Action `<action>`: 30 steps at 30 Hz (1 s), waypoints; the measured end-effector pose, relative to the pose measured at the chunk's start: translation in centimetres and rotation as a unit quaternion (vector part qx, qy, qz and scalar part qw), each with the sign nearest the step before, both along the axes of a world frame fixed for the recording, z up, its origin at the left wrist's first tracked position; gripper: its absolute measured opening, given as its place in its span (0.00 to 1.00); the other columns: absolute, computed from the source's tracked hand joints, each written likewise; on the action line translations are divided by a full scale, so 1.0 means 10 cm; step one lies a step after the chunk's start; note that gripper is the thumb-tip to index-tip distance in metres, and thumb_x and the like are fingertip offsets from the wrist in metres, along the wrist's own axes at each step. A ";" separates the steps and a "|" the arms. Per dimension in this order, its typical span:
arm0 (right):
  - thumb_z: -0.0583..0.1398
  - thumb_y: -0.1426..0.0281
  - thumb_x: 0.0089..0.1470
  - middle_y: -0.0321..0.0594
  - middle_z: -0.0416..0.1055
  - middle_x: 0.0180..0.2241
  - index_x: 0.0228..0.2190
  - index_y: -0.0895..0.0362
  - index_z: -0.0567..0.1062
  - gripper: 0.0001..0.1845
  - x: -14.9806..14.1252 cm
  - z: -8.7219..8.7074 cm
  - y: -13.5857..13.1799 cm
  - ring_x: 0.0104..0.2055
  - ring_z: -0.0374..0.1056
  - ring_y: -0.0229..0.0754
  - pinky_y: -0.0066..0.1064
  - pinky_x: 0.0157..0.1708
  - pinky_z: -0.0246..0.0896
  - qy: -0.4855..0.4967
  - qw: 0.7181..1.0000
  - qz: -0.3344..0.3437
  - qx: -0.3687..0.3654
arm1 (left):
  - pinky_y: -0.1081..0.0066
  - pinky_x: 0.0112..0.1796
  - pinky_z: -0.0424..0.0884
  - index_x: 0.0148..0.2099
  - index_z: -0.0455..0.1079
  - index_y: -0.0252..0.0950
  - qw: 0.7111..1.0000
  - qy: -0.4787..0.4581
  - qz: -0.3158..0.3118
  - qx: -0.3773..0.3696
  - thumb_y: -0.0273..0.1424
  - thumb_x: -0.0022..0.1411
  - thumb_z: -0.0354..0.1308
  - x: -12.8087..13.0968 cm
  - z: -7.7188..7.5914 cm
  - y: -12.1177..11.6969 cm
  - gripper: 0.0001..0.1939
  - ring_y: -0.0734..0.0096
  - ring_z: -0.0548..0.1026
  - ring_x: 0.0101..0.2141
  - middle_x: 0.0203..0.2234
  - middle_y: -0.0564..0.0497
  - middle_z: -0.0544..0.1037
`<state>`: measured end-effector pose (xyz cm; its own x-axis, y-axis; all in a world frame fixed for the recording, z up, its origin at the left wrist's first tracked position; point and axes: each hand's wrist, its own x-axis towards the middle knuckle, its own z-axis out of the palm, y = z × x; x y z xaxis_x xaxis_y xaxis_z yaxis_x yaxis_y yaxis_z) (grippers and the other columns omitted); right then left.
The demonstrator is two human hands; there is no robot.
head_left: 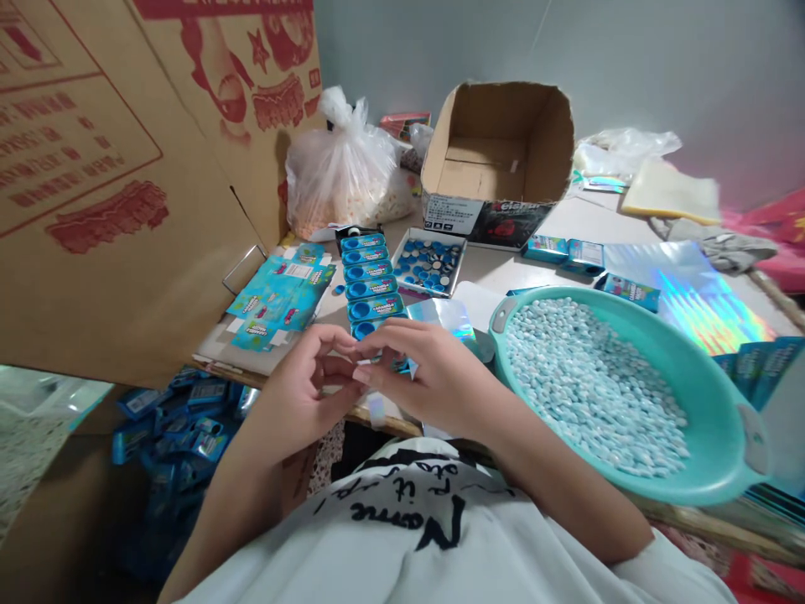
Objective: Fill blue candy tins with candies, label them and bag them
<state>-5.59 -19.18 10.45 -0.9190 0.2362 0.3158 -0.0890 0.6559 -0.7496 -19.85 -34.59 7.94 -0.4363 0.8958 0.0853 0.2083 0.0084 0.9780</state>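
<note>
My left hand [311, 386] and my right hand [433, 369] meet at the table's front edge, fingers curled and fingertips nearly touching. What they pinch is mostly hidden; a bit of blue printed packaging shows under the right fingers. Just beyond them runs a row of small blue candy boxes [369, 289], with round dark-blue openings on their faces. A shallow white tray [462, 260] of blue and white round caps lies right of the row. Flattened blue cartons [283, 294] are stacked to its left. On the right stands a turquoise basin [710, 411] filled with pale-blue candies [591, 377].
A tall printed cardboard box [126, 168] walls off the left, with many blue boxes [182, 428] in a container below. Behind are a tied plastic bag [345, 168] and an open carton [496, 159]. Blue boxes [566, 252] and shiny holographic sheets [710, 294] lie at right.
</note>
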 end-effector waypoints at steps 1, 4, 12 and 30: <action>0.63 0.68 0.64 0.39 0.78 0.38 0.42 0.55 0.80 0.06 -0.01 -0.02 0.00 0.38 0.73 0.40 0.31 0.38 0.65 0.001 1.000 -0.003 -0.001 | 0.74 0.35 0.78 0.49 0.65 0.42 1.000 0.004 -0.004 -0.004 0.30 0.59 0.69 0.02 -0.02 0.01 0.19 0.66 0.82 0.40 0.43 0.48 0.78; 0.64 0.75 0.59 0.38 0.76 0.37 0.38 0.56 0.80 0.05 -0.03 -0.08 0.03 0.37 0.72 0.38 0.30 0.38 0.65 0.003 0.999 -0.031 -0.011 | 0.73 0.35 0.78 0.51 0.61 0.44 1.000 -0.002 -0.010 -0.005 0.29 0.63 0.66 0.07 -0.09 0.04 0.20 0.65 0.82 0.43 0.47 0.48 0.76; 0.67 0.74 0.54 0.35 0.76 0.34 0.36 0.55 0.77 0.06 0.01 -0.05 0.04 0.34 0.71 0.37 0.28 0.35 0.66 0.022 0.994 -0.066 -0.087 | 0.66 0.41 0.82 0.42 0.54 0.42 0.994 -0.007 -0.041 0.105 0.21 0.60 0.66 0.11 -0.08 0.13 0.22 0.66 0.83 0.44 0.52 0.50 0.73; 0.67 0.72 0.54 0.34 0.76 0.28 0.28 0.55 0.78 0.04 -0.09 -0.15 -0.05 0.31 0.70 0.37 0.29 0.33 0.66 0.136 0.971 -0.121 -0.155 | 0.73 0.32 0.70 0.41 0.73 0.37 0.996 -0.051 -0.036 -0.056 0.42 0.63 0.66 0.02 -0.15 0.08 0.14 0.71 0.72 0.31 0.32 0.50 0.74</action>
